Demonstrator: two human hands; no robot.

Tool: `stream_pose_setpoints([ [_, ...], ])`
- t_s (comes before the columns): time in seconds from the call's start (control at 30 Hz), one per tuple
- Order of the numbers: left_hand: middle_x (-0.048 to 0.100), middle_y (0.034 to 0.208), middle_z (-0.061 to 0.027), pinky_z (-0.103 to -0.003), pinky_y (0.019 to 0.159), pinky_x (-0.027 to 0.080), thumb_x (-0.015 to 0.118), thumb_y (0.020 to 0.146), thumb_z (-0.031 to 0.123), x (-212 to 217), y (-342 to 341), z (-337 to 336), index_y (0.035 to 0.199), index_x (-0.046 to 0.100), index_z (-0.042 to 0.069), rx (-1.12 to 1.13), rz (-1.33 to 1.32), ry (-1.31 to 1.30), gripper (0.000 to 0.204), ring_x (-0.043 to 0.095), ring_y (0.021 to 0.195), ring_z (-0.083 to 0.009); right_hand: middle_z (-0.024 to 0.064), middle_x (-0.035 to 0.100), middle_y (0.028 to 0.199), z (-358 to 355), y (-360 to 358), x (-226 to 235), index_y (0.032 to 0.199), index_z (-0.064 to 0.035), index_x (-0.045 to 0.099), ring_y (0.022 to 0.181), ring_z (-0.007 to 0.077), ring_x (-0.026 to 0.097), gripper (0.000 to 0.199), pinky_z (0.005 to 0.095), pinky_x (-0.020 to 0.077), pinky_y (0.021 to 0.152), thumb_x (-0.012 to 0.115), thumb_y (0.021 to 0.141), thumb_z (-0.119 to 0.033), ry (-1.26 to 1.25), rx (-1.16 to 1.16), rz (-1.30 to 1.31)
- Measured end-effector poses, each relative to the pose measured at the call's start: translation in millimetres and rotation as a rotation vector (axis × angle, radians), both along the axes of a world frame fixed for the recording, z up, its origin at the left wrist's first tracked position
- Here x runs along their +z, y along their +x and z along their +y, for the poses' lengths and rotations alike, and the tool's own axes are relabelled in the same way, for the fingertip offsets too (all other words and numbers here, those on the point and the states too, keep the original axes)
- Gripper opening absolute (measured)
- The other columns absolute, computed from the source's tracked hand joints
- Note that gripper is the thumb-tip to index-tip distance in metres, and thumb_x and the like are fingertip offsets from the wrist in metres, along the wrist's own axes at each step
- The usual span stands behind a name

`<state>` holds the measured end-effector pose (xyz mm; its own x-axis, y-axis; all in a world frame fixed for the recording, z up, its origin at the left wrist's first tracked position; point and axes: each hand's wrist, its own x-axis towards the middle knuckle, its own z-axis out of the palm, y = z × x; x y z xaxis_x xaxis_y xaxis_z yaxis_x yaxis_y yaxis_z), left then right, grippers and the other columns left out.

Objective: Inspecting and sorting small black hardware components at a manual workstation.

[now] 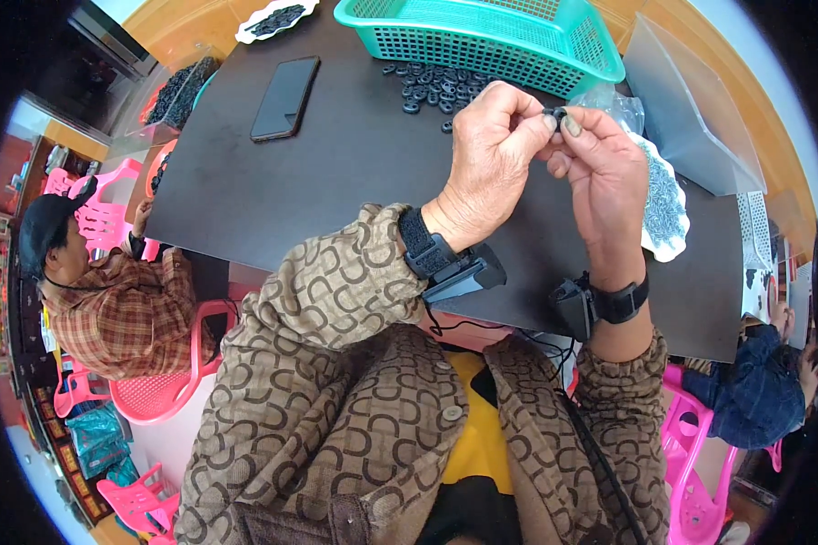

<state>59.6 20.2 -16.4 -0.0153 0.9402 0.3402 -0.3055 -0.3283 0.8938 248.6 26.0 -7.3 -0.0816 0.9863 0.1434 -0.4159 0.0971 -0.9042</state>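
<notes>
Both hands meet above the right part of the dark table (354, 163). My left hand (491, 150) pinches a small black oval plastic piece (556, 116) between thumb and fingertips. From the other side my right hand (602, 168) grips the same piece, its thumb against it. The fingers cover most of it, so its exact kind is hidden. Beyond my left hand lies a loose pile of small black oval pieces with holes (436, 86). Beside my right hand sits a white scallop-edged plate (678, 238) holding many small silvery metal parts.
A green plastic basket (482, 56) stands behind the pile. A phone (284, 100) lies to the left, near a white plate of black parts (277, 20). A clear plastic bin (695, 109) stands at the right. People sit at left (123, 309) and right (759, 391).
</notes>
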Motion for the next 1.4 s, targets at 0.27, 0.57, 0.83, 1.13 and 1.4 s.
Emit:
stream_pose_setpoints([
  [0.27, 0.086, 0.107, -0.0036, -0.032, 0.092, 0.064, 0.084, 0.118, 0.011, 5.3, -4.8, -1.1, 0.118, 0.086, -0.003, -0.03, -0.08, -0.084, 0.014, 0.075, 0.097, -0.0124, 0.0102, 0.086, 0.109, -3.9, -6.6, 1.7, 0.134, 0.0071, 0.083, 0.092, 0.0181, 0.081, 0.022, 0.0281, 0.0603, 0.078, 0.081, 0.123, -0.012, 0.066, -0.061, -0.139],
  [0.57, 0.087, 0.11, -0.0083, -0.034, 0.092, 0.067, 0.09, 0.116, 0.009, 7.7, -18.1, 9.8, 0.122, 0.086, -0.004, -0.235, -0.161, -0.124, 0.015, 0.08, 0.095, -0.0179, 0.0054, 0.084, 0.104, -7.0, 2.4, 4.7, 0.126, 0.0036, 0.083, 0.087, 0.0116, 0.075, 0.022, 0.0242, 0.0542, 0.074, 0.078, 0.126, -0.018, 0.146, -0.051, -0.242],
  [0.83, 0.088, 0.117, -0.0123, -0.035, 0.087, 0.069, 0.088, 0.118, 0.01, 10.6, -23.8, 23.7, 0.146, 0.084, -0.006, -0.54, -0.143, -0.075, 0.033, 0.083, 0.095, -0.0213, 0.0046, 0.08, 0.098, -5.9, 25.6, 17.0, 0.125, 0.003, 0.083, 0.081, 0.011, 0.074, 0.024, 0.0235, 0.0477, 0.066, 0.077, 0.127, -0.02, 0.081, 0.134, -0.223],
  [1.13, 0.088, 0.112, -0.0144, -0.033, 0.073, 0.065, 0.086, 0.121, 0.016, 7.5, -14.1, 20.6, 0.152, 0.081, -0.006, -0.588, -0.107, -0.076, 0.039, 0.084, 0.087, -0.0216, 0.0048, 0.074, 0.092, 0.5, 35.3, 12.2, 0.12, 0.004, 0.08, 0.078, 0.0148, 0.075, 0.025, 0.0235, 0.0447, 0.061, 0.074, 0.129, -0.018, -0.001, 0.289, -0.091],
  [1.4, 0.084, 0.106, -0.0133, -0.032, 0.067, 0.063, 0.087, 0.12, 0.019, -3.0, -7.0, 26.0, 0.151, 0.08, -0.007, -0.567, -0.17, -0.051, 0.041, 0.082, 0.081, -0.0225, 0.0048, 0.073, 0.091, 0.6, 36.0, 11.7, 0.117, 0.0038, 0.079, 0.075, 0.0161, 0.075, 0.024, 0.0235, 0.046, 0.06, 0.073, 0.129, -0.016, -0.016, 0.305, -0.052],
])
